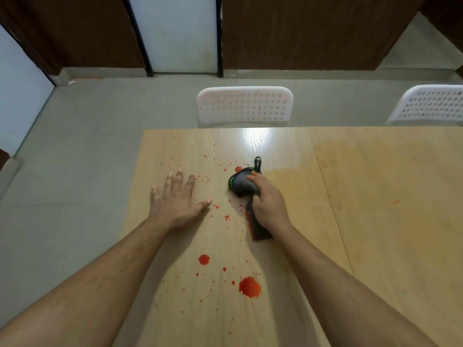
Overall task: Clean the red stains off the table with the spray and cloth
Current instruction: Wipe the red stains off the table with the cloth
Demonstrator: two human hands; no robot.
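Observation:
Red stains spatter the light wooden table: a large blot near me, a smaller one to its left, a drop farther off, and many specks between. My right hand is shut on a grey cloth with a green edge and a black loop, bunched and pressed on the table; its red-stained tail trails toward me under the wrist. My left hand lies flat on the table, fingers spread, left of the cloth. No spray bottle is in view.
Two white perforated plastic chairs stand at the table's far edge, one straight ahead and one at the right. The table's left edge runs just beside my left hand. Grey floor lies beyond.

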